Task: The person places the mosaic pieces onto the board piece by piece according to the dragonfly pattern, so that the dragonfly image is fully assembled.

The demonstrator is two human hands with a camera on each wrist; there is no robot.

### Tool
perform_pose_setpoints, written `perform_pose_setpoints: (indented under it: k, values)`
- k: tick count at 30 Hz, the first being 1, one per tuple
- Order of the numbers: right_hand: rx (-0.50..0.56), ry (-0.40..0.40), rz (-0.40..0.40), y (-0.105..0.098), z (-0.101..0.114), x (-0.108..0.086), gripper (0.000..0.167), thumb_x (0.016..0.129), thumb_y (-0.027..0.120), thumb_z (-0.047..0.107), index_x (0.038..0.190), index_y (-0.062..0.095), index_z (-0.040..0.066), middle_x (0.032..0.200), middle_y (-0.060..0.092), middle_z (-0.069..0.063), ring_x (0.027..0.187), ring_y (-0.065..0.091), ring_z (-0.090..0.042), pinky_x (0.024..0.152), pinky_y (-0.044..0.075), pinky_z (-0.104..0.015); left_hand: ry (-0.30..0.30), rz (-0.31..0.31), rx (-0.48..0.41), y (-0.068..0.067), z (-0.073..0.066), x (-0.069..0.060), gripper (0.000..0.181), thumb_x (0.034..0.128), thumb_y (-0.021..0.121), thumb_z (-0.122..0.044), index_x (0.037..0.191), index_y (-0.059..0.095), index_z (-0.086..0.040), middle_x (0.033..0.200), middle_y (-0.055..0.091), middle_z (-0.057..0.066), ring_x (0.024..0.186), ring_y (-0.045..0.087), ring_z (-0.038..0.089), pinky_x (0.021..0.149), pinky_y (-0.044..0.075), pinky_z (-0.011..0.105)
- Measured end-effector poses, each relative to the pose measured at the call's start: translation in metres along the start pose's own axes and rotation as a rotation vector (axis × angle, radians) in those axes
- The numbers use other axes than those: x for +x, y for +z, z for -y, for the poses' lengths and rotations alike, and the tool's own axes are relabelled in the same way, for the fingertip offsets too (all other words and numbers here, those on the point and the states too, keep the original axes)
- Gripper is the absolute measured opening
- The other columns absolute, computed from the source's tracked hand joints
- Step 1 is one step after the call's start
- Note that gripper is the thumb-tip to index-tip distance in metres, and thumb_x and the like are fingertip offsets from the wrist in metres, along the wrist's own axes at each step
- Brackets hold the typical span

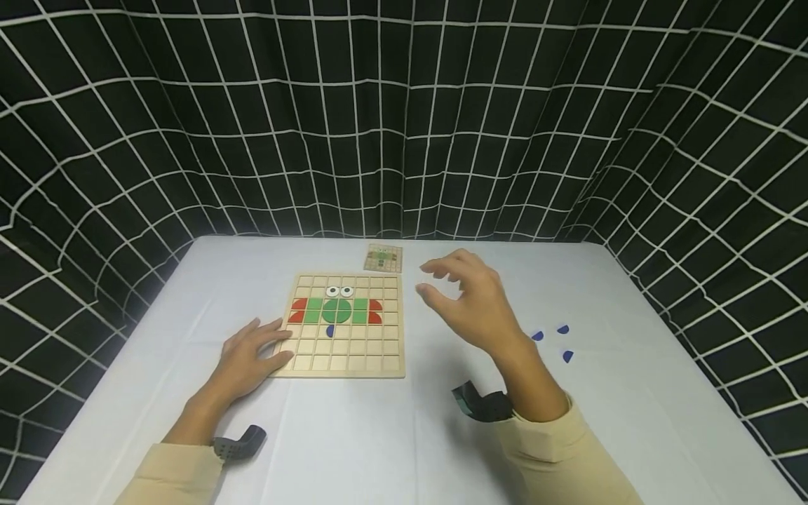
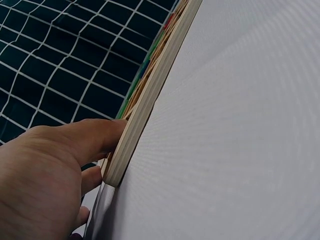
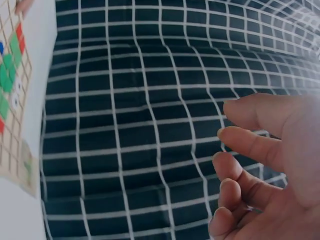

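Note:
A square wooden grid board (image 1: 341,365) lies on the table with flat pieces set in it: red quarter-rounds (image 1: 375,318), green squares (image 1: 312,311), a green circle (image 1: 337,311), two round eyes (image 1: 346,291) and one blue rounded piece (image 1: 330,330). My left hand (image 1: 249,361) rests at the board's left edge, thumb and fingertips touching the frame near its front corner. To the right of the board, my right hand (image 1: 470,305) is raised above the table. Its fingers are loosely bent, thumb apart, and the right wrist view shows nothing between them.
Behind the board lies a small pattern card (image 1: 383,257) with a similar figure. Three loose blue pieces (image 1: 563,329) are on the white table (image 1: 353,442), right of my right forearm. A black curtain (image 1: 404,126) with white grid lines surrounds the table's back and sides.

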State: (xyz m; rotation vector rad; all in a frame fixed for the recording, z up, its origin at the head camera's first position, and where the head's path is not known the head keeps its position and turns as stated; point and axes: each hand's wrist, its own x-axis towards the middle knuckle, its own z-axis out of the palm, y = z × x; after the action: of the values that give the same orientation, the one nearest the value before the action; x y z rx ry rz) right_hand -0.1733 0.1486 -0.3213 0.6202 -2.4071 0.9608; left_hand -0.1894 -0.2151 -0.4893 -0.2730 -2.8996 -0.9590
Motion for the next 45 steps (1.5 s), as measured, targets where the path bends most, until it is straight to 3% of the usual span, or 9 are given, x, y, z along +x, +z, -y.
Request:
perform_pose_setpoints:
  k: [6,12,17,22,31,37,45]
  values:
    - [-0.017,-0.019,-0.119,-0.033,-0.027,-0.016,0.026,0.081,0.076,0.007,0.107,0.071,0.004,0.093,0.064,-0.008,0.088,0.056,-0.021,0.069,0.045,-0.042,0.007,-0.001,0.0,0.001,-0.002,0.001,0.044,0.086,0.073,-0.031,0.124,0.064,-0.01,0.146,0.044,0.013,0.14,0.019,0.042,0.109,0.007,0.063]
    - [-0.071,0.025,-0.213,-0.057,-0.059,-0.031,0.031,0.081,0.075,0.004,0.111,0.069,0.003,0.094,0.064,-0.012,0.087,0.054,-0.025,0.07,0.041,-0.04,0.004,0.002,-0.006,0.002,-0.003,0.0,0.044,0.0858,0.073,-0.031,0.123,0.065,-0.01,0.146,0.044,0.013,0.14,0.019,0.041,0.109,0.007,0.064]
    - [-0.107,0.102,-0.25,-0.071,-0.083,-0.045,0.033,0.084,0.074,0.009,0.115,0.068,0.003,0.096,0.063,-0.012,0.091,0.052,-0.025,0.073,0.038,-0.033,0.01,0.0,-0.004,0.003,-0.004,0.001,0.044,0.0861,0.072,-0.032,0.124,0.065,-0.01,0.146,0.044,0.013,0.14,0.019,0.042,0.109,0.008,0.063]
    - [-0.122,0.229,-0.254,-0.078,-0.109,-0.06,0.033,0.088,0.072,0.016,0.119,0.067,0.005,0.099,0.063,-0.011,0.092,0.05,-0.021,0.074,0.037,-0.03,0.015,-0.003,0.001,0.003,-0.004,0.002,0.044,0.0864,0.072,-0.033,0.124,0.065,-0.011,0.145,0.044,0.014,0.139,0.02,0.042,0.109,0.008,0.063]
    - [-0.157,0.445,-0.168,-0.066,-0.158,-0.085,0.04,0.093,0.066,0.029,0.123,0.064,0.002,0.106,0.063,-0.019,0.098,0.052,-0.032,0.073,0.039,-0.04,-0.002,0.004,0.005,0.001,-0.005,0.002,0.045,0.0871,0.071,-0.034,0.125,0.064,-0.01,0.146,0.043,0.013,0.14,0.019,0.041,0.109,0.008,0.062]
    - [-0.162,0.56,-0.114,-0.058,-0.179,-0.102,0.045,0.094,0.064,0.032,0.124,0.061,-0.001,0.108,0.062,-0.023,0.101,0.052,-0.039,0.075,0.042,-0.047,-0.001,0.002,0.01,0.002,-0.004,0.001,0.045,0.0869,0.071,-0.034,0.125,0.064,-0.01,0.146,0.044,0.013,0.14,0.019,0.041,0.109,0.008,0.063]
    - [-0.17,0.634,0.056,-0.048,-0.203,-0.122,0.053,0.095,0.062,0.036,0.126,0.056,-0.007,0.113,0.058,-0.029,0.106,0.055,-0.046,0.081,0.048,-0.056,-0.01,0.009,0.007,-0.003,-0.006,0.0,0.046,0.0877,0.07,-0.036,0.125,0.064,-0.01,0.147,0.043,0.013,0.14,0.019,0.041,0.109,0.007,0.063]
